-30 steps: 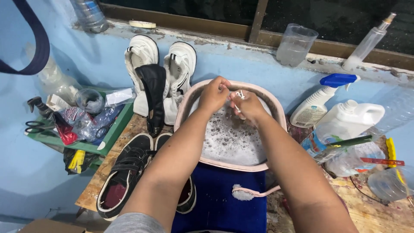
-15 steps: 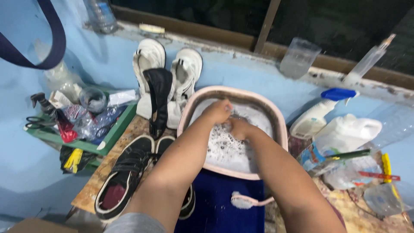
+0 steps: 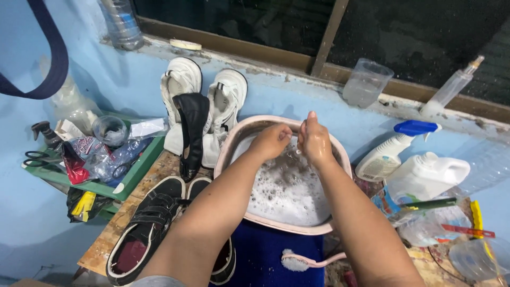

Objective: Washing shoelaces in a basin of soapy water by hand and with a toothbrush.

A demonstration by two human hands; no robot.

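Hands above a pink wash basin of soapy water. The left hand is curled into a loose fist and the right hand is raised with fingers together, both wet and glossy; whether anything small is pinched between them cannot be told. The basin rests on a blue support, set just before the pale blue wall under a dark window. Filled as it is, the basin is judged heavy and liable to slosh; its thin plastic rim looks slippery with suds, so a grip on opposite sides of the rim, both hands at once, seems soundest. A pink scrubbing brush lies just in front of the basin. Left: white sneakers and a black flat shoe lean on the wall; black sneakers lie on the wooden board; a green tray holds clutter. Right: a spray bottle and a white jug.
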